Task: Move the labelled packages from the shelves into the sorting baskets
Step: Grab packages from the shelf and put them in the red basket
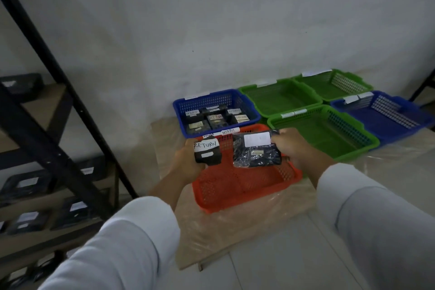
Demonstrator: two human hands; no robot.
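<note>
Closest to me, both white sleeves reach out over the orange plastic mesh basket [244, 186], which sits on clear plastic sheeting on the floor. My left hand [186, 162] has its fingers [200, 164] curled round a small black wrapped package with a white "RETURN" label [207, 150], held above the basket's left edge. My right hand [292, 146] pinches the right end of a larger black glossy poly-bag package with a blank-looking white label [257, 149]; I cannot read that label. I judge both parcels light and soft, the film slippery and crinkly, so holding by an edge with the thumb on top looks sound, and a firmer wrap suits the smaller one. Beyond sits the blue plastic basket [181, 110] already holding several black labelled packages, then green baskets [280, 96] near the wall. More black packages lie on the dark metal shelves [35, 129] to my left
</note>
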